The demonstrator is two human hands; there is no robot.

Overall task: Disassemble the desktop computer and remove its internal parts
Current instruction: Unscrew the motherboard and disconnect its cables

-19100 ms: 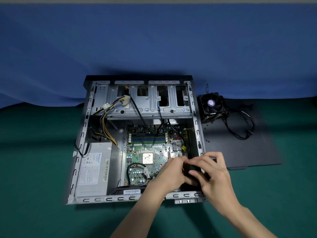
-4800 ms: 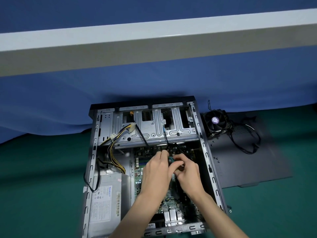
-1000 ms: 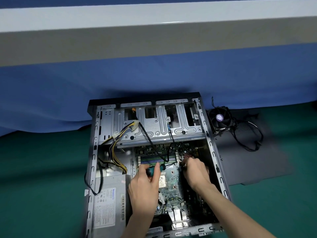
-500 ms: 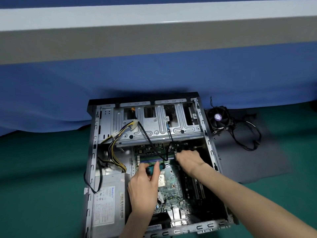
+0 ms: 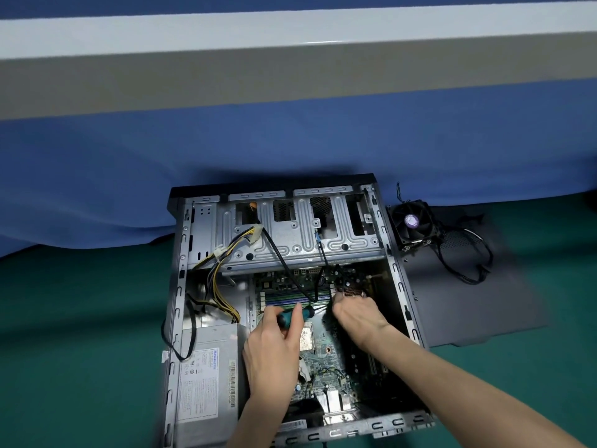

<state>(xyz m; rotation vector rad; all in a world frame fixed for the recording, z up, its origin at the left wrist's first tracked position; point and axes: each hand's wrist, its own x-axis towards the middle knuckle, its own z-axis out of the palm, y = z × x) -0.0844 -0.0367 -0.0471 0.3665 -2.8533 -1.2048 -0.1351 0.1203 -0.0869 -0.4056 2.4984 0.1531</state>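
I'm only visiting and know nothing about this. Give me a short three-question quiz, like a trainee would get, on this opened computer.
1. Pick one: what does the left hand grip? A) a teal-handled screwdriver B) pliers C) a roll of tape
2. True or false: the black square cooling fan with the purple hub sits inside the open grey metal computer case.
3. Fill in: the grey box-shaped power supply lies on the person's ____ side of the case.
Key: 1 A; 2 false, the fan rests outside on the dark flat side panel; 3 left.
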